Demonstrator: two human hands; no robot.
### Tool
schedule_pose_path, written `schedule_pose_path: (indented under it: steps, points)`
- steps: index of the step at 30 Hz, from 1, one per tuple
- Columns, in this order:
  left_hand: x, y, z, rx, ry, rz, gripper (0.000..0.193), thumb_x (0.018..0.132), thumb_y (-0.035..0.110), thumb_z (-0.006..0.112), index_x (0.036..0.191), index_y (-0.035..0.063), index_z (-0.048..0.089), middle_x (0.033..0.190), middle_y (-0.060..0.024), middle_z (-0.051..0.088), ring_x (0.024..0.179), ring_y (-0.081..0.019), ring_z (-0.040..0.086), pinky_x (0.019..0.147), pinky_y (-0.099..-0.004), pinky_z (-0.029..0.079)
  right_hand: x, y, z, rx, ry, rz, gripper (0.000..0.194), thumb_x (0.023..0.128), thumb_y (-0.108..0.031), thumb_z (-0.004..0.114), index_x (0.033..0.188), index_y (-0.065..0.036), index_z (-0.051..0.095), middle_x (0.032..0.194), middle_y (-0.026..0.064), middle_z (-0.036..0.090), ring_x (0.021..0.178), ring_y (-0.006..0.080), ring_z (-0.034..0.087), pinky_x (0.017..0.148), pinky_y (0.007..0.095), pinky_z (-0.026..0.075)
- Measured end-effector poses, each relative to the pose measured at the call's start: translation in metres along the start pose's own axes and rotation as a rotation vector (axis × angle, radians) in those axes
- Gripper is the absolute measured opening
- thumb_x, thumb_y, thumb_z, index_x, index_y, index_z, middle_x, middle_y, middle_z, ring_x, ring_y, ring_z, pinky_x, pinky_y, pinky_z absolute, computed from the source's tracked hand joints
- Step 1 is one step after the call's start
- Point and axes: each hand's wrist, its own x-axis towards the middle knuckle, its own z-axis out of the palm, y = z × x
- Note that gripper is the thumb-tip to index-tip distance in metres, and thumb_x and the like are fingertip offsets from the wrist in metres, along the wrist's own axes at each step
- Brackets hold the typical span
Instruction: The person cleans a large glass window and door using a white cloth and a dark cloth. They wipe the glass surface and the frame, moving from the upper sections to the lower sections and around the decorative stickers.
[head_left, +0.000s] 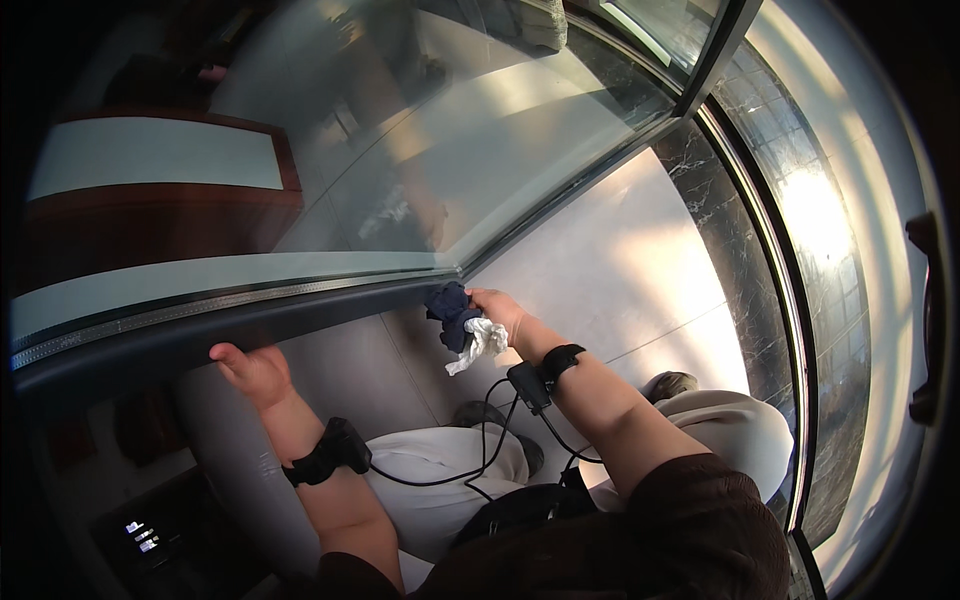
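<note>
My right hand (499, 309) holds a crumpled dark blue cloth (453, 315) and a twisted white cloth or tissue (478, 343) at the corner of an open glass panel. The dark frame (315, 309) of this panel runs across in front of me, and its glass (390, 202) reflects the hand and cloth. On the left, my left hand (259, 373) is up against the frame's lower edge. Its thumb sticks out to the side, while the fingers are hidden by the frame, so their grip does not show.
Black wrist-strapped devices (346, 446) with cables (435, 480) hang between my arms. A grey padded, rounded surface (236, 465) is at the left. Beyond the glass stands a red-brown wooden piece with a pale top (157, 154). At right, a metal track (780, 277) borders dark marble (720, 217).
</note>
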Motion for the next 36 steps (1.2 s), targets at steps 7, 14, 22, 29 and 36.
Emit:
schedule_pose_path:
  steps: [7,14,22,29,36]
  points:
    - [-0.024,-0.032,-0.018,0.011,-0.243,-0.233,0.079,0.081,0.04,0.076,0.14,-0.0005,0.041,0.138,-0.0048,0.047,0.125,-0.0201,0.045,0.11,-0.035,0.031,-0.005,-0.021,0.006,0.212,0.232,-0.177,0.029,0.085,-0.014,0.051,0.107,0.003,0.059,0.096,0.0125,0.06,0.086,0.0235,0.059,0.077,0.0352,0.052]
    - [-0.025,-0.013,0.0,0.103,-0.209,-0.41,0.059,0.085,-0.001,0.065,0.139,0.0004,0.041,0.132,-0.0065,0.05,0.122,-0.0183,0.047,0.108,-0.0324,0.033,0.021,-0.015,0.064,-0.319,0.483,-0.247,0.033,0.087,-0.006,0.053,0.116,0.008,0.058,0.097,0.0165,0.065,0.082,0.0264,0.063,0.074,0.037,0.05]
    - [-0.046,-0.035,-0.011,0.281,-0.471,-0.895,0.061,0.094,0.016,0.062,0.145,0.0036,0.032,0.141,-0.0091,0.043,0.13,-0.0225,0.043,0.106,-0.038,0.038,-0.062,-0.036,0.139,-0.499,0.04,-0.659,0.017,0.082,-0.005,0.053,0.093,0.002,0.064,0.065,0.0043,0.058,0.058,0.0099,0.051,0.056,0.0293,0.045]
    - [-0.068,-0.053,0.018,-0.054,-0.565,-1.16,0.04,0.099,0.025,0.055,0.132,0.0029,0.049,0.12,-0.0094,0.06,0.106,-0.0198,0.061,0.093,-0.0351,0.05,-0.077,-0.04,0.14,-0.368,-0.462,-0.207,0.022,0.085,-0.01,0.055,0.102,0.0,0.067,0.083,0.0055,0.066,0.068,0.0128,0.056,0.062,0.0302,0.047]
    - [-0.029,-0.012,-0.009,0.511,-0.377,-0.951,0.047,0.089,0.007,0.061,0.133,0.0001,0.052,0.121,-0.0123,0.06,0.103,-0.0199,0.06,0.091,-0.0305,0.047,-0.05,-0.157,-0.008,-0.28,0.261,-0.416,0.024,0.088,-0.02,0.05,0.09,0.0,0.063,0.075,0.0068,0.058,0.065,0.0172,0.055,0.057,0.0338,0.046]
